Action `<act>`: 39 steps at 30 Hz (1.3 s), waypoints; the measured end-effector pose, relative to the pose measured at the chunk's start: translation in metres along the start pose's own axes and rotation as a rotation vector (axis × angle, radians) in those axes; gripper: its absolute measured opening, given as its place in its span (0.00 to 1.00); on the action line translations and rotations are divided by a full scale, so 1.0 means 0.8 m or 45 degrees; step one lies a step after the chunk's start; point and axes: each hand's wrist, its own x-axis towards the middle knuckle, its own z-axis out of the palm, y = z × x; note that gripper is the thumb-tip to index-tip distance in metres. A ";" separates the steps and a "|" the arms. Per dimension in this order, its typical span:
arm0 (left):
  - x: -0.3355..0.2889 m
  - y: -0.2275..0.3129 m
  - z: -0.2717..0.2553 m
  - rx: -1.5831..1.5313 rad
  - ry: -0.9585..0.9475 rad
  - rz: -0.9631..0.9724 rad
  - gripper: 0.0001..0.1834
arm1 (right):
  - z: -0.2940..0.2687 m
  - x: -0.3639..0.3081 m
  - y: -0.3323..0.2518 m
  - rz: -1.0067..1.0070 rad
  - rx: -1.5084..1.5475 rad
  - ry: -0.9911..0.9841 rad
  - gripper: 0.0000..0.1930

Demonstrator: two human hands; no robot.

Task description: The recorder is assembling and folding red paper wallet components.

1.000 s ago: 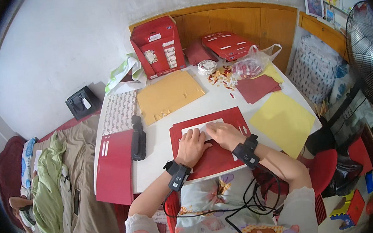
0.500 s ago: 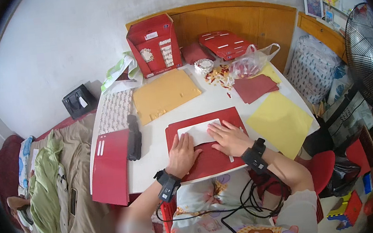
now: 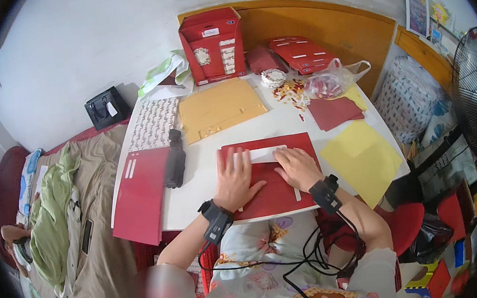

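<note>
Red card lies on the white table, its near side close to the table's near edge. A white strip crosses its upper part, between the two hands.

Left hand: fingers extended, slightly fanned, thumb out to the side, nothing clamped. Fingertips blurred; I cannot tell whether they touch the strip. Right hand: fingers near one another, tips over the strip's right end, thumb apart below; no grip that I can make out.

Step in hand, my judgement: smoothing or pressing the strip against the card. The next move calls, I think, for even pressure along the strip with the card held from sliding.

Room: bare table shows left of the card, as far as the black case; beyond that a red panel juts past the table's near edge, so I would keep the left elbow off it. On the right, only a narrow gap before the yellow sheet. Above, a bare strip of table parts the card from the envelope. No slack toward the body. The cable loops over the lap; I would watch for snags.
</note>
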 end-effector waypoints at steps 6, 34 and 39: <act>0.000 -0.006 0.024 -0.139 0.000 0.190 0.39 | 0.015 0.013 -0.011 -0.146 -0.251 0.072 0.12; -0.013 0.002 -0.018 -0.495 -0.208 0.119 0.34 | -0.034 -0.010 -0.026 -0.041 0.222 -0.217 0.14; 0.007 -0.002 -0.062 -0.122 0.207 -0.054 0.35 | -0.022 0.020 -0.031 0.212 0.402 0.116 0.15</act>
